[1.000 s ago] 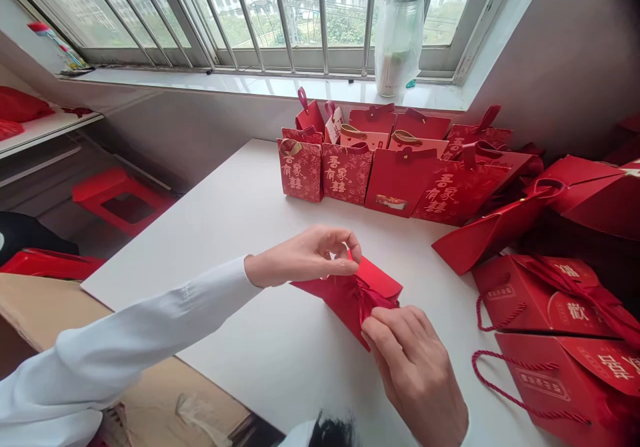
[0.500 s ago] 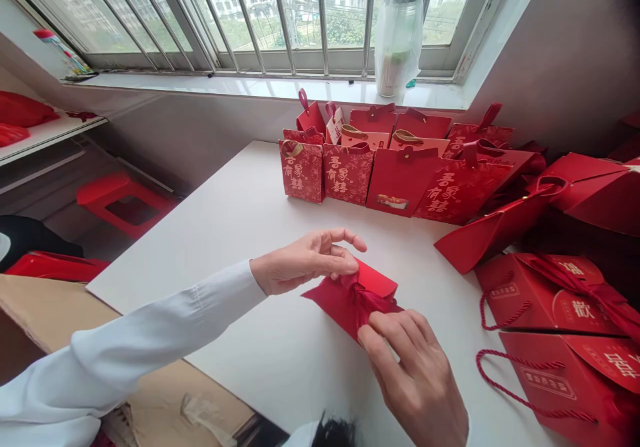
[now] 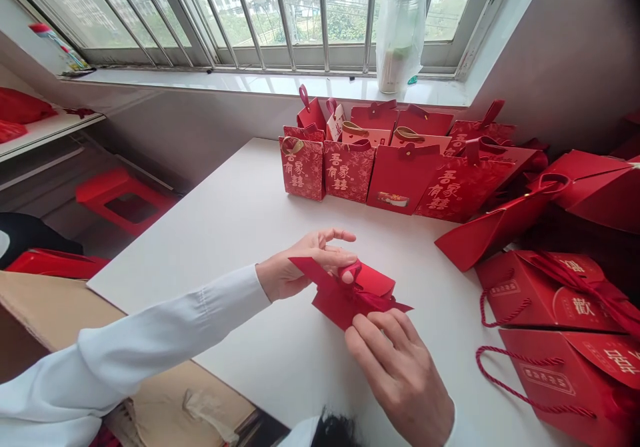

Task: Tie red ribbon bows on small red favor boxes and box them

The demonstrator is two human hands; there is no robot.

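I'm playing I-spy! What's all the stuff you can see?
table: 1, white, middle
small box: 1, red, centre
ribbon: 1, dark red, on small box
bags and boxes: many, red, table's back and right
wrapped container: 1, clear and green, windowsill
red-capped item: 1, multicoloured, windowsill's left
barred window: 1, grey, top
stool: at least 1, red, left
shelf: 1, white, far left
cardboard box: 1, brown, bottom left
sleeves: 2, white, forearms
left hand: 1, bare, at ribbon
right hand: 1, bare, at small box

Around the gift box (image 3: 376, 279), bags (image 3: 403, 167) stand on the table (image 3: 240, 207) at twelve to one o'clock, before a windowsill (image 3: 250, 84) holding a jar (image 3: 400, 64), with handled boxes (image 3: 575, 375) at three, a carton (image 3: 160, 394) at eight and a stool (image 3: 103, 189) at ten.
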